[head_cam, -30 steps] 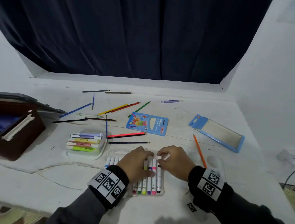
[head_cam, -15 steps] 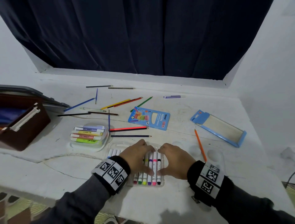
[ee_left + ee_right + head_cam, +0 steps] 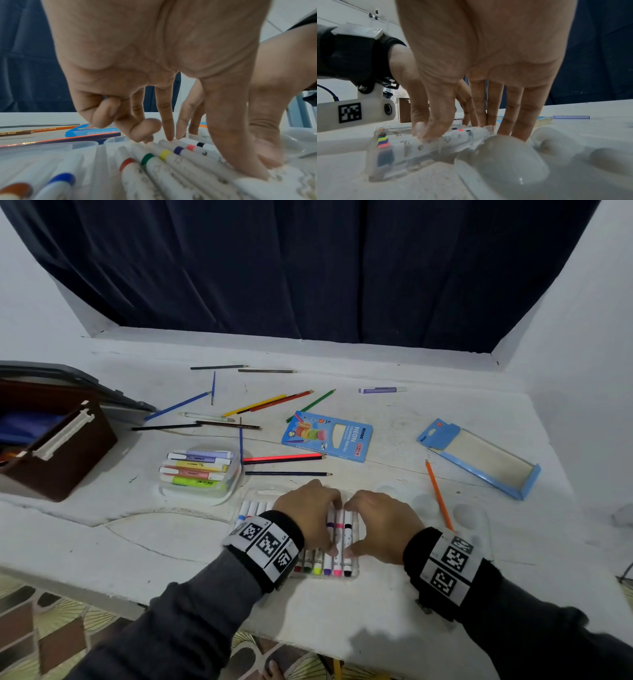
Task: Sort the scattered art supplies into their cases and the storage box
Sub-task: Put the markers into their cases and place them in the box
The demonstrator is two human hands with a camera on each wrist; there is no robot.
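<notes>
A clear marker case [image 3: 355, 575] lies at the table's front edge, with a row of white markers [image 3: 337, 565] with coloured bands inside it. Both hands are on the row. My left hand [image 3: 313, 517] touches a marker with its index fingertip [image 3: 169, 138] and presses down with the thumb [image 3: 247, 169]; its outer fingers are curled in. My right hand [image 3: 385, 525] is beside it, with straight fingers [image 3: 518, 128] on the far end of the case and its thumb [image 3: 423, 131] on the rightmost markers [image 3: 453, 136]. Neither hand lifts anything.
A highlighter case [image 3: 198, 470] sits to the left, and a brown storage box [image 3: 58, 446] at far left. Loose coloured pencils [image 3: 270, 405] lie behind, with a blue pencil sleeve [image 3: 327, 436] and its open tray [image 3: 479, 457]. To the right are an orange pencil [image 3: 438, 494] and a white palette [image 3: 469, 515].
A second ago my right hand held a marker's far end raised over the row. That marker now lies flat in the case, and both hands press on the row.
</notes>
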